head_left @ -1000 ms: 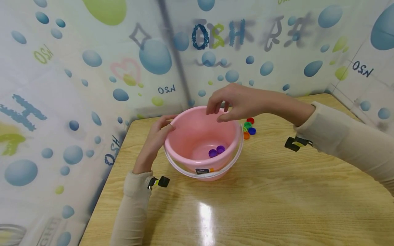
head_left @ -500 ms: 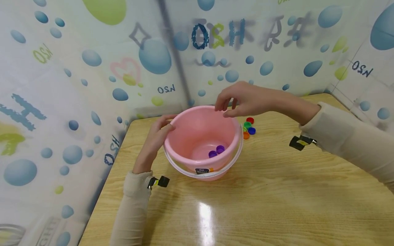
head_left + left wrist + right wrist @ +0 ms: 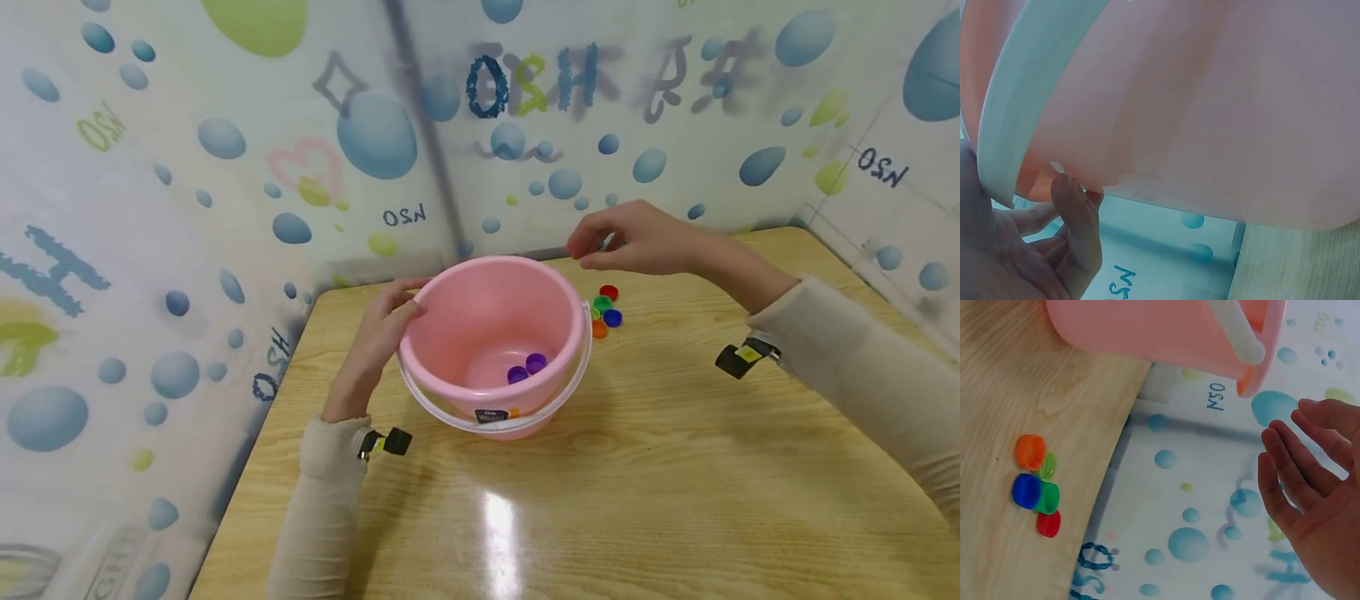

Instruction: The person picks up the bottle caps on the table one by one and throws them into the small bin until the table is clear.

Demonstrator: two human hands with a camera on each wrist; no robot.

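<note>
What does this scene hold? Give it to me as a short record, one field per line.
Container: pink bucket, upright on the wooden table
Handle: white handle, lowered across the front
Inside: two purple caps
Outside, clustered right: orange cap, light green cap, blue cap, green cap, red cap
Left hand: holds the bucket's rim
Right hand: raised, holding nothing
Backdrop: drop-patterned sheet

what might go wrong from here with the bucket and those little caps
The caps beside the pink bucket are bunched together, so the right hand, if reaching for one, might scatter others. The left hand holds the bucket's rim; pushing there could slide or tip it, shifting the two purple caps inside.
</note>
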